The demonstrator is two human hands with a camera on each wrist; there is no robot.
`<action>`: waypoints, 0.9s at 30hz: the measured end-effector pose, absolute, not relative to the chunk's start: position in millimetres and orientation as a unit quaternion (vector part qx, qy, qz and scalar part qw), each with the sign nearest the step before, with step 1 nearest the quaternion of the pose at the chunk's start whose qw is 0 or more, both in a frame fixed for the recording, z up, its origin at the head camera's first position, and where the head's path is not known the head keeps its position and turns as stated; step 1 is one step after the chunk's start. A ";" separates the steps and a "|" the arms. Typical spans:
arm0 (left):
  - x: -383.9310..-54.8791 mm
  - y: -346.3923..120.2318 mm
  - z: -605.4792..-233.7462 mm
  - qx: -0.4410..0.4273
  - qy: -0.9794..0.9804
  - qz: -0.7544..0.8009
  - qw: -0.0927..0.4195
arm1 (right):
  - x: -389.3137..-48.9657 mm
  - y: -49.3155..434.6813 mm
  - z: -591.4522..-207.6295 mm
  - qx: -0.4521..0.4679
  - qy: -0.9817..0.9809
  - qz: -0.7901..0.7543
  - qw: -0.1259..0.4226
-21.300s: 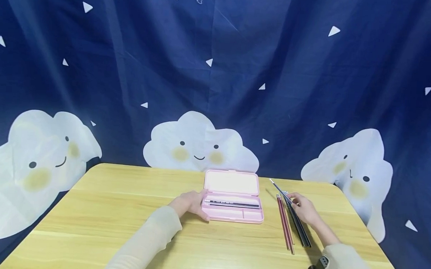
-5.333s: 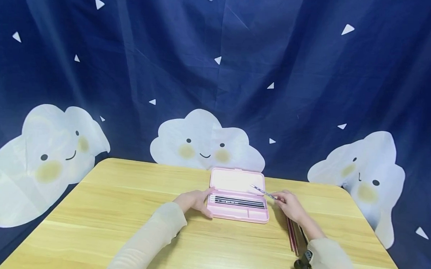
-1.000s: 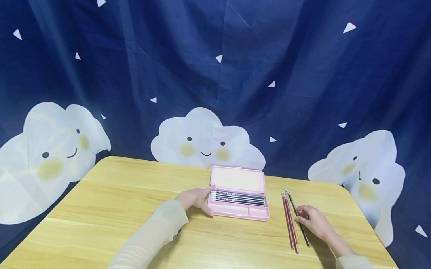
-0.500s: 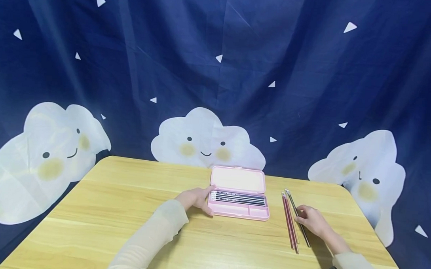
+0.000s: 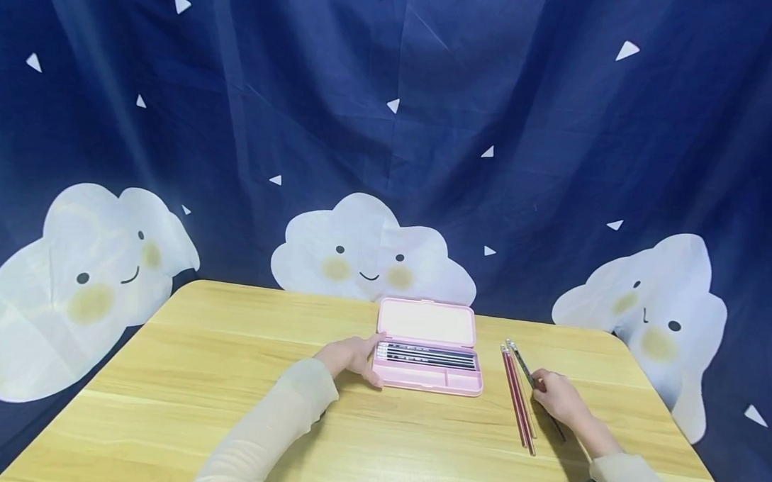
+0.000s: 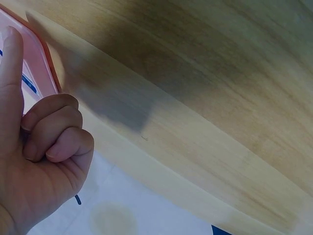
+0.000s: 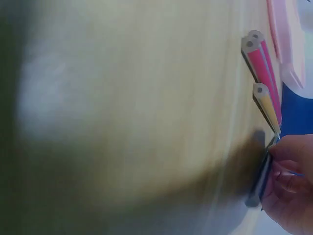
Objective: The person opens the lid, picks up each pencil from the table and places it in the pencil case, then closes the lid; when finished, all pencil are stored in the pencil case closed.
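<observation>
A pink pencil case (image 5: pixel 413 379) lies with its lid folded back. Several black pencils (image 5: pixel 428 356) lie side by side in its long rear compartment; the front compartments hold nothing. My left hand (image 5: pixel 350 357) grips the case's left end between thumb and forefinger. In the left wrist view, that hand's (image 6: pixel 44 142) other fingers are curled in beside the case's pink edge (image 6: pixel 46 68). Right of the case, my right hand (image 5: pixel 562 397) pinches a black pencil (image 5: pixel 520 359) near its middle. The right wrist view shows this pencil's (image 7: pixel 259 183) near end below the fingertips.
Two red pencils (image 5: pixel 514 398) and a yellow one (image 5: pixel 529 416) lie close together just left of my right hand. The wooden table (image 5: pixel 228 384) reaches back to a dark blue curtain (image 5: pixel 237 122) printed with clouds.
Black pencils have gone from the loose bunch into the case, carried by my right hand. In the last half second, the pencil it pinches has turned slightly, its near end swinging right.
</observation>
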State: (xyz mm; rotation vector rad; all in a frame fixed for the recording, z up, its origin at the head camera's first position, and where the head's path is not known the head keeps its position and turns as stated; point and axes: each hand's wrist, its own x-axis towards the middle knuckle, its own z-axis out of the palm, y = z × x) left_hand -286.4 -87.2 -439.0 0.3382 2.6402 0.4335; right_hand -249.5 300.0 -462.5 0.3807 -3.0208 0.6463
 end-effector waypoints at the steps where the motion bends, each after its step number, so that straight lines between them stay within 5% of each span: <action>1: -286.3 -87.1 -438.9 0.123 0.955 0.156 0.221 | -249.7 300.7 -462.8 0.124 -0.969 0.211 0.020; 27: -287.9 -86.7 -441.2 0.130 0.957 0.151 0.212 | -266.5 245.3 -470.0 0.225 -0.923 0.281 0.140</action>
